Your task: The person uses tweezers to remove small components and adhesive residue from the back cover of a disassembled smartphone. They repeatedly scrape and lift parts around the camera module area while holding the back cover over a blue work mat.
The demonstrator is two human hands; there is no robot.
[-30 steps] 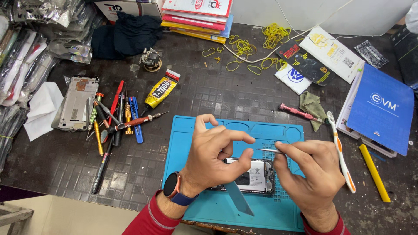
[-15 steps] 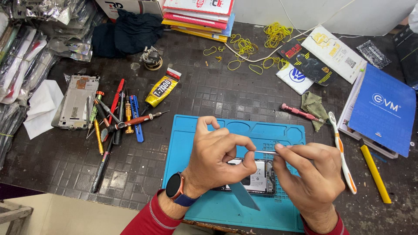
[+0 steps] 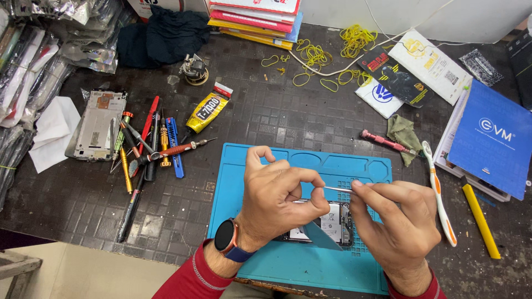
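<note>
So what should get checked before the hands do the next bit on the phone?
1. Open phone lies on the blue mat: ok.
2. Left hand and right hand both pinch the thin metal tool: ok.
3. Tool tip's spot: hidden by fingers, cannot tell.
4. Phone pinned down: cannot tell.
5. Glue tube off the mat: ok.
6. Screwdrivers in a tidy row: not ok, heaped.

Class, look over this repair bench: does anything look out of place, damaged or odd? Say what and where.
A toothbrush lies among the repair gear at the blue mat's right edge, an odd item here. Yellow rubber bands are strewn loose at the back. The phone under both hands lies opened, its insides bare, and a stripped phone frame sits far left.
</note>
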